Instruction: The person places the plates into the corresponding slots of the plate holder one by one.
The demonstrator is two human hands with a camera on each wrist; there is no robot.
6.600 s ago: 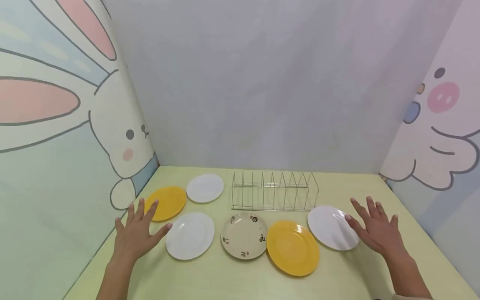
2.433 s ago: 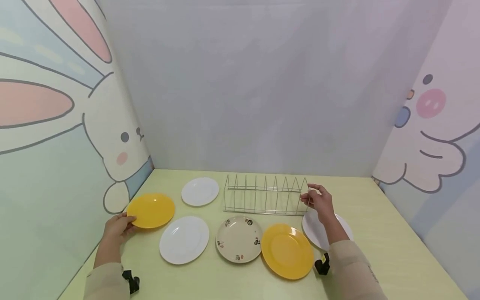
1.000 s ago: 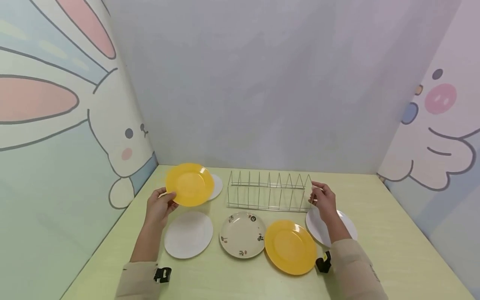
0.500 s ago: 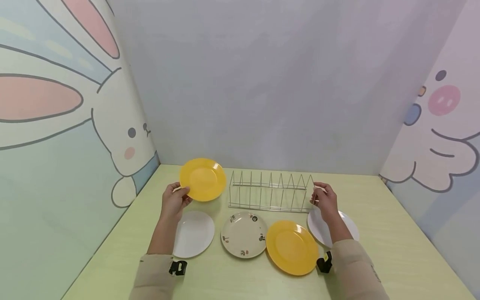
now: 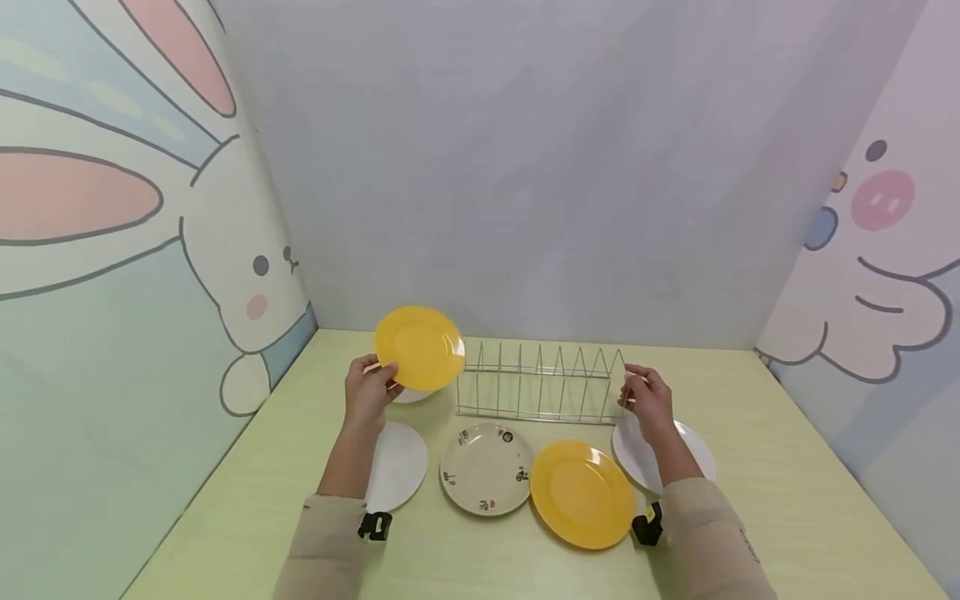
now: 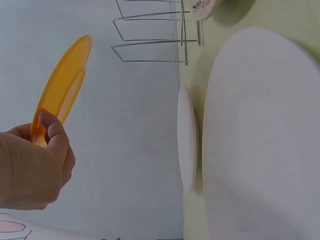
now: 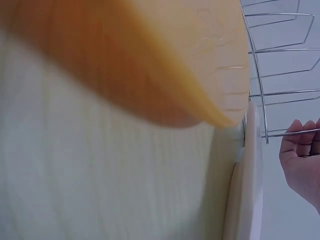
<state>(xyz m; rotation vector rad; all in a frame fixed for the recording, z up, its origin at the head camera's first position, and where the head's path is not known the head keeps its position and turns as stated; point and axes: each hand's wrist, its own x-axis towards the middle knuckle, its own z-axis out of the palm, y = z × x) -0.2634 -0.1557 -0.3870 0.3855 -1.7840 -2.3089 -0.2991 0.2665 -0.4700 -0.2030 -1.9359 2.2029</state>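
Note:
My left hand [image 5: 366, 398] pinches the near-left rim of a yellow plate [image 5: 422, 346], thumb on top and fingers beneath. The plate is raised above the table, tilted, and overlaps the left end of the wire plate rack [image 5: 540, 417] in the head view. In the left wrist view this yellow plate [image 6: 61, 82] appears nearly edge-on, well off the tabletop. At the rack's right end, my right hand [image 5: 651, 406] grips the end wire; the right wrist view shows its curled fingers [image 7: 299, 142] at that wire. No plates stand in the rack's slots.
In front of the rack lie a cream patterned plate [image 5: 487, 471] and another yellow plate [image 5: 581, 496]. White plates lie at left [image 5: 401, 467], behind the left hand [image 5: 412, 396], and under the right forearm [image 5: 697, 450]. Walls enclose the table's back and sides.
Both hands started open and apart. My right hand took hold of the rack's end; my left lifted the yellow plate from the far left and carried it rightward and up toward the rack.

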